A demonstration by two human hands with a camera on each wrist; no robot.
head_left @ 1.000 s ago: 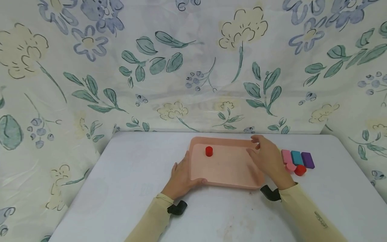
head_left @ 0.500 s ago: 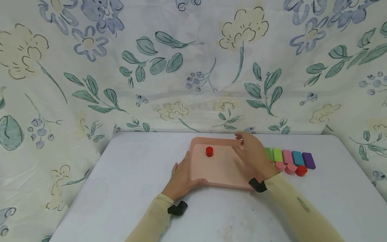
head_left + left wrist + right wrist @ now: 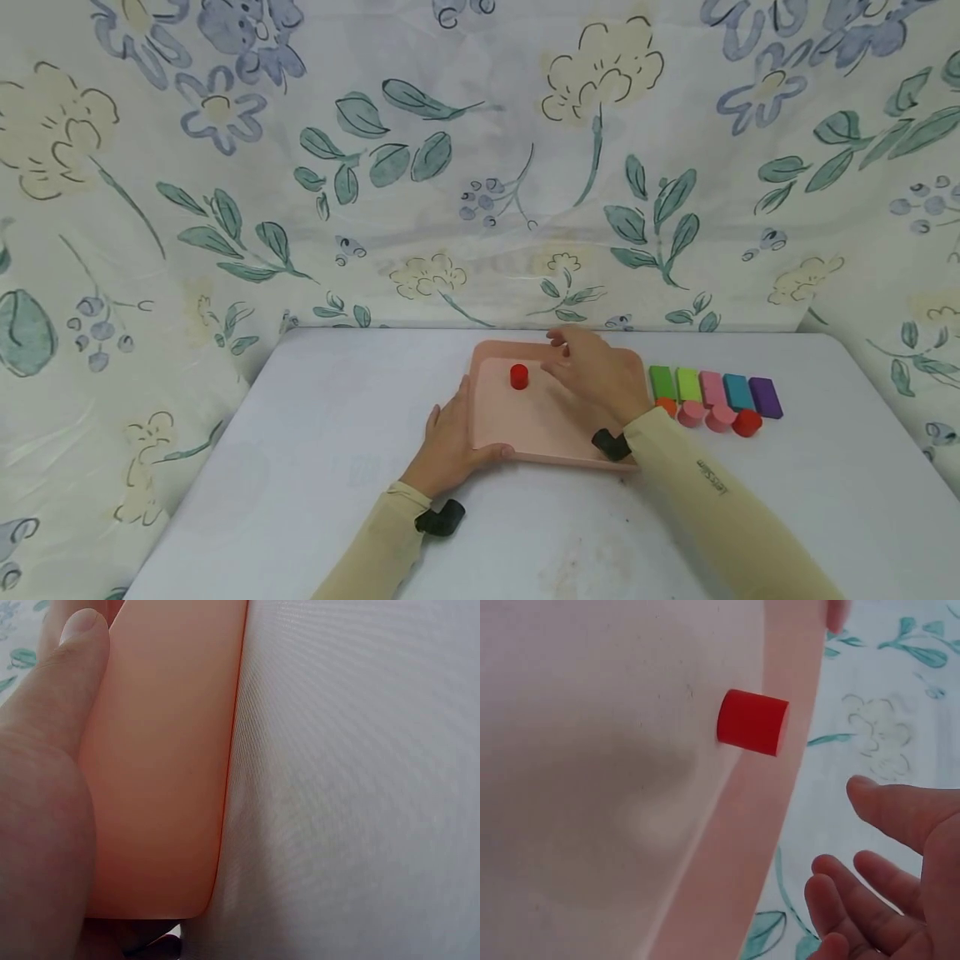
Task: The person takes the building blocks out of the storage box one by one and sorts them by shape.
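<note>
A shallow pink tray (image 3: 555, 454) rests on the white table, with a small red cylinder (image 3: 519, 377) standing inside it toward the far left. My left hand (image 3: 448, 446) holds the tray's near left corner, fingers along the left side and thumb along the front rim. In the left wrist view the thumb (image 3: 64, 682) lies against the tray's outer wall. Over the tray's right half hovers my right hand (image 3: 596, 371), fingers loosely bent and nothing between them. The right wrist view shows the red cylinder (image 3: 753, 722) apart from the fingertips (image 3: 862, 793).
Right of the tray stands a row of coloured rectangular blocks (image 3: 713, 389), green through purple. In front of them are several round pieces, among them a pink cylinder (image 3: 721, 419) and a red one (image 3: 747, 423). A floral cloth (image 3: 480, 208) hangs behind the table.
My right hand has moved left across the tray toward the red cylinder, uncovering the green blocks and more round pieces at the right. The left hand and tray stay put.
</note>
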